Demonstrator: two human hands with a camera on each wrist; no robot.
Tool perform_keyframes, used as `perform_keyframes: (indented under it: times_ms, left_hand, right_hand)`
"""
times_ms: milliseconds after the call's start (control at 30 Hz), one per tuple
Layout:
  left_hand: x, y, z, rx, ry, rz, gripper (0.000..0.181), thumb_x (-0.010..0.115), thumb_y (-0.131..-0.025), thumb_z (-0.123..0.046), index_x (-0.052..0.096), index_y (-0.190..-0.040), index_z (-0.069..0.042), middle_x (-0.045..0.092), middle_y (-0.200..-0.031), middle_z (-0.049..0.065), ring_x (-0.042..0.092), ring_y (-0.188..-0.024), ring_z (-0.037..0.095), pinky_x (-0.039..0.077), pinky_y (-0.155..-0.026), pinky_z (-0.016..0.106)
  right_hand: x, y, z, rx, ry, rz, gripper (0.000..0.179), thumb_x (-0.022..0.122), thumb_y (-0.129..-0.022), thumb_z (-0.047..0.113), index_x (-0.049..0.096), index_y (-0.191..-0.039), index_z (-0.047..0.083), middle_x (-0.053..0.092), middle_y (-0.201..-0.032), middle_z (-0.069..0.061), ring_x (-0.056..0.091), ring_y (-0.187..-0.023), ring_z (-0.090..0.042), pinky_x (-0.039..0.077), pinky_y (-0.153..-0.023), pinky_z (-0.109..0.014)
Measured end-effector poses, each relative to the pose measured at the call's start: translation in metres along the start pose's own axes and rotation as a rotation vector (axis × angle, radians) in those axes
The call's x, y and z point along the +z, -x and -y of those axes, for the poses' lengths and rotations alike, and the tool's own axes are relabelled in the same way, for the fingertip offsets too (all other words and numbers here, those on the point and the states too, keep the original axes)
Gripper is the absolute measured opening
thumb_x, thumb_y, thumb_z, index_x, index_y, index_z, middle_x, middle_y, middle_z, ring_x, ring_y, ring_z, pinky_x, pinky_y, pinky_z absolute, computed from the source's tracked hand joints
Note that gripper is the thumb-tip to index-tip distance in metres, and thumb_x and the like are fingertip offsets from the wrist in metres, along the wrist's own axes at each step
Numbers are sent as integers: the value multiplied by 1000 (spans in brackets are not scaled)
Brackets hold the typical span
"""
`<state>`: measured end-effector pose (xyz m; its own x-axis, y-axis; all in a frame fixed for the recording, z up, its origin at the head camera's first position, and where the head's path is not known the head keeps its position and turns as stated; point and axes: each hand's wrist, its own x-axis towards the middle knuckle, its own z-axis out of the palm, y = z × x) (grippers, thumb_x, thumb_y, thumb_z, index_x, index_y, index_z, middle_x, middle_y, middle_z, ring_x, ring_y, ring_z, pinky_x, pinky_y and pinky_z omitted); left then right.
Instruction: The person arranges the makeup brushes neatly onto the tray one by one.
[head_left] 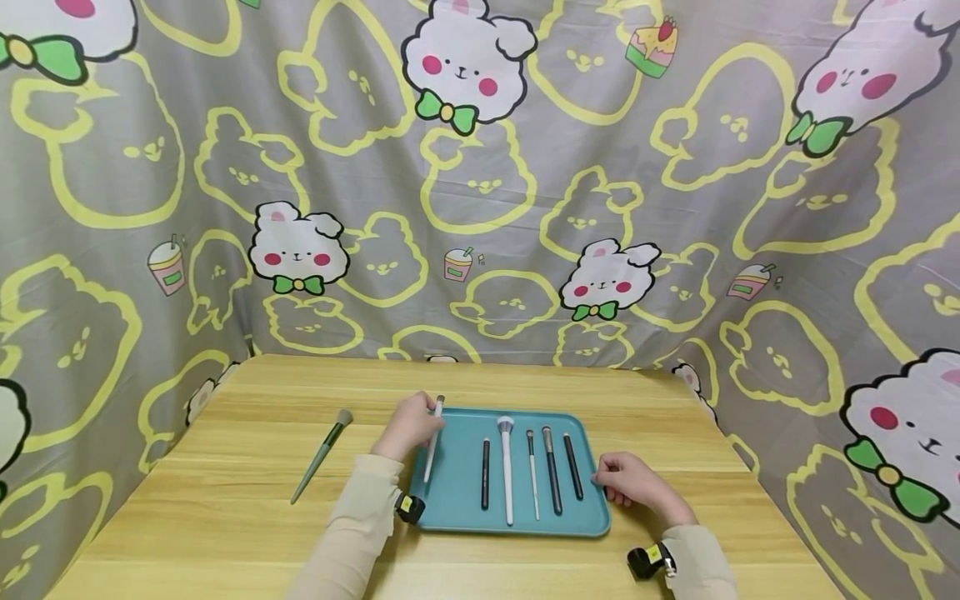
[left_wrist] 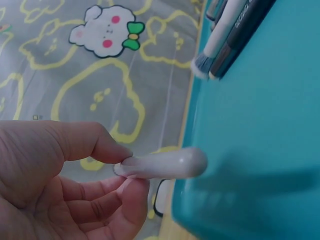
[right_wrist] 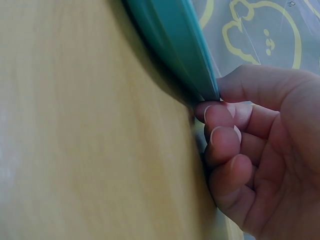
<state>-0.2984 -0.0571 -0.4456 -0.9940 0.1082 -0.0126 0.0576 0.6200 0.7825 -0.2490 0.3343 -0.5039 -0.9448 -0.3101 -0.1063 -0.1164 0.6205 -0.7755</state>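
My left hand (head_left: 414, 423) pinches a white makeup brush (head_left: 432, 454) between thumb and fingers, over the left side of the teal tray (head_left: 457, 508). In the left wrist view the rounded end of the white brush (left_wrist: 175, 164) points toward the tray, and its shadow falls on the tray's surface. At the tray's right edge, my right hand (head_left: 633, 482) grips the rim (right_wrist: 200, 75) between thumb and index finger, the other fingers curled below. Several brushes lie side by side on the tray, among them a large white one (head_left: 507, 475) and a thick dark one (head_left: 552, 475).
A green makeup brush (head_left: 322, 457) lies on the wooden table (head_left: 247, 467), left of the tray. Beyond the table's back edge hangs a grey curtain (head_left: 375, 183) with cartoon prints, which also runs along both sides.
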Motion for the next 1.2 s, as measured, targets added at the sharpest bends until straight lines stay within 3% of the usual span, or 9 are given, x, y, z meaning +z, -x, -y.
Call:
perform_keyframes:
  times_ms: [633,867,1200]
  left_hand:
    - [28,1,-5,18,3,62,23,64,-89,-6,52,-106,4,56,-71,10,55,-48,15,55,-53,33]
    - [40,0,-7,17,6,70,15,63,-88,-6,48,-90,-3,47,-67,5,57,-49,17,55,-49,31]
    - [48,4,-9,6,-9,114,37,62,-86,-3,31,-70,-15,34,-53,-3,55,-43,15,55,-48,31]
  right_hand:
    - [0,2,3,4,-22,0,26,61,-94,16,53,-74,1,53,-60,-1,48,-50,-12,41,-43,-24]
    - [0,2,3,6,-13,0,25,61,-94,16,53,-75,2,53,-60,-1,48,-50,-12,41,-43,-25]
    - [0,2,3,4,-15,2,25,61,-94,16,53,-75,1,53,-60,-1,47,-50,-11,40,-43,-24]
